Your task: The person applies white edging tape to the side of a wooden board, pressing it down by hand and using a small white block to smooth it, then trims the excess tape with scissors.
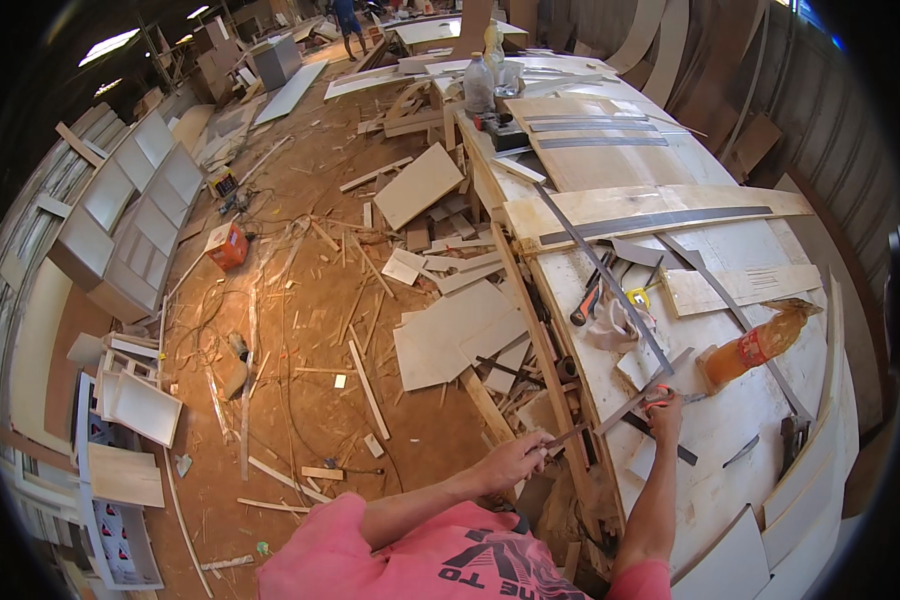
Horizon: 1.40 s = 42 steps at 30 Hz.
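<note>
Head view: red-labelled bottle near right hand

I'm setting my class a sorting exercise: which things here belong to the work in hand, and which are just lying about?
Seemingly in use:
- narrow dark strip, in the left hand
- orange-handled scissors, in the right hand

Apparently lying about:
- bottle of orange liquid, on the bench
- yellow tape measure
- orange box, on the floor
</note>
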Available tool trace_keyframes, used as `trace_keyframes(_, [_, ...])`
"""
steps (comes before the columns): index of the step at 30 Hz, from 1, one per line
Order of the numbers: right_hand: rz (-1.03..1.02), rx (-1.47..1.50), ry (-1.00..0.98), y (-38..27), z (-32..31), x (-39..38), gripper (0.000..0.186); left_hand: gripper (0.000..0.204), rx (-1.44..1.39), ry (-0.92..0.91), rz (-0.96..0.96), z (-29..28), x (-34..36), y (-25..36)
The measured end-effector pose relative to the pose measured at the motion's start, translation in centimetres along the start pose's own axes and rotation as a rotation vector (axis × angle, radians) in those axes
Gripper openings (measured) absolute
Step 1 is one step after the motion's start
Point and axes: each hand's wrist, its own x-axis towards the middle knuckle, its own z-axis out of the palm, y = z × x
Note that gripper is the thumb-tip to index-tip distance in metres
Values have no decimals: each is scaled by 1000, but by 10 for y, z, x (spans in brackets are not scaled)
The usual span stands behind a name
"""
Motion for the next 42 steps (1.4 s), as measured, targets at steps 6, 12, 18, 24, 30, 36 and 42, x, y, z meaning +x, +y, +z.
trace_keyframes(6, [17,188,95,10,9,-7,41,32,34,-56,133,7,20,1])
trace_keyframes(12, [94,547,-82,-10,2,-6,25,29,21,-72,22,10,14,14])
trace_keyframes(18, [280,823,76,-22,11,-11,46,25,-50,-79,-21,14,9,-15])
trace_keyframes(24, [197,1227,164,-14,-21,-52,55,24,-37,-105,-3,18,18,-4])
trace_keyframes(30, [-73,1179,51,-2,-66,-135,57,24,-52,-200,86,46,55,33])
trace_keyframes(36, [-262,770,87,-21,-93,-244,70,29,22,-276,382,126,92,52])
trace_keyframes(42, [-166,581,238,9,-99,-275,71,34,-44,-438,363,163,72,50])
